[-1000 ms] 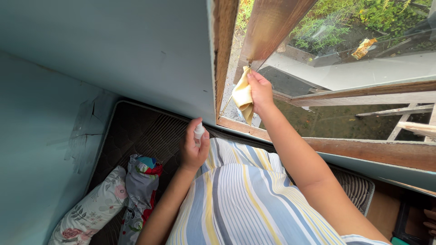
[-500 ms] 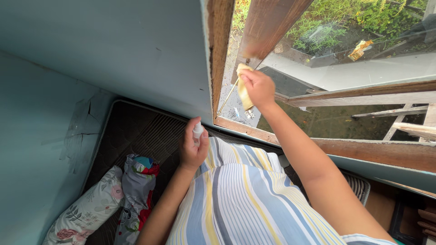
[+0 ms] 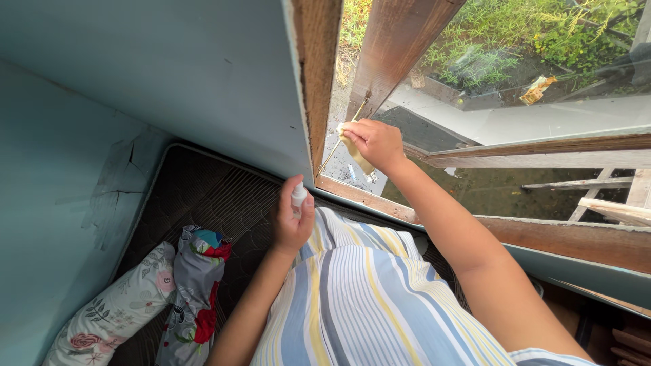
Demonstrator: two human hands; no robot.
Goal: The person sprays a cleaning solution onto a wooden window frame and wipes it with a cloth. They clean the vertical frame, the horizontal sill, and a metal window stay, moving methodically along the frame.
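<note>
Head view | your right hand (image 3: 374, 142) clenches the yellow cloth (image 3: 355, 153) on the wooden window frame (image 3: 392, 61), cloth hanging down-right | your left hand (image 3: 293, 220) grasps the small white spray bottle (image 3: 298, 194) upright, lower and nearer your body.

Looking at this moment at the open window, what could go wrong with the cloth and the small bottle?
The right hand presses a yellow cloth against the open window frame, with ground and water below; if the grip slips, the cloth might drop outside. The arm reaches past the sill, so leaning further could unbalance the person. The left hand holds a small white bottle loosely upright; it may slip onto the dark mattress.
</note>
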